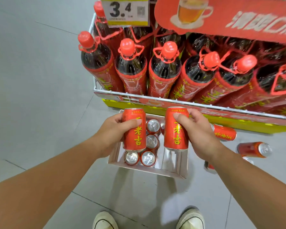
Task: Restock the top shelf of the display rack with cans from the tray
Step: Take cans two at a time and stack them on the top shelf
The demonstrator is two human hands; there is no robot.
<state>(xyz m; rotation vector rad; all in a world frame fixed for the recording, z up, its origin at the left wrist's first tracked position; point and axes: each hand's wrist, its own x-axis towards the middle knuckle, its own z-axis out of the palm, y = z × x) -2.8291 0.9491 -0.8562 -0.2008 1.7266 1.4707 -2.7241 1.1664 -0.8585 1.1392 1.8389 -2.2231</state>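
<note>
My left hand point(111, 129) grips an upright red can point(134, 134) with yellow lettering. My right hand point(196, 129) grips a second red can point(176, 134) of the same kind. Both cans hang above a white cardboard tray point(172, 171) on the floor. Several more cans point(148, 158) stand in the tray's left half, silver tops up. Just beyond the tray rises the white wire display rack point(139, 95); the shelf in view is packed with large dark bottles point(164, 68) with red caps.
Two red cans point(224, 133) point(253, 149) lie on their sides on the grey tiled floor right of the tray. A price sign reading 3.4 point(125, 11) and a red banner point(229, 19) hang over the bottles. My white shoes point(104, 220) stand below the tray.
</note>
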